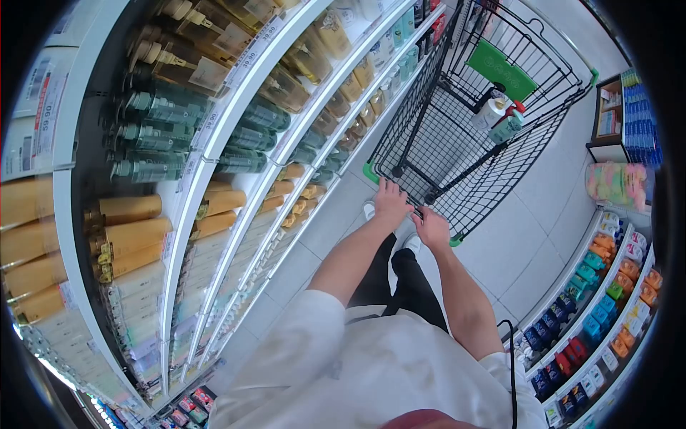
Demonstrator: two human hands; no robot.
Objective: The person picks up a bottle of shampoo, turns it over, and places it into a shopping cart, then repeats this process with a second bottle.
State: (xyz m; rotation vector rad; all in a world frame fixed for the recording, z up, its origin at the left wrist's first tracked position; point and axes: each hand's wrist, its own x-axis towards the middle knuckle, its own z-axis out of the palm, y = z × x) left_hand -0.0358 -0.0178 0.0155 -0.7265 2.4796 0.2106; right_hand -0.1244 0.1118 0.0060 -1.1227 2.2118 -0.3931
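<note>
Both my hands are on the near handle bar of a wire shopping cart (529, 154). My left hand (391, 201) wraps its fingers over the bar left of its middle. Close beside it, my right hand (432, 227) is curled round the bar further right. Much of the bar is hidden under the fingers. Inside the cart, toward the far end, a white bottle (490, 114) and a teal bottle (506, 128) are close together, with something red beside them. A green sign panel (501, 70) is fixed across the far part of the cart.
On the left, a tall shelf unit (246, 68) holds green bottles (161, 132), amber pump bottles (175, 61) and gold tubes (132, 243). Low curved shelves (582, 314) with colourful bottles stand at right. Blue packs (642, 121) and a pink-green bundle (616, 184) sit beyond, across the tiled floor (532, 247).
</note>
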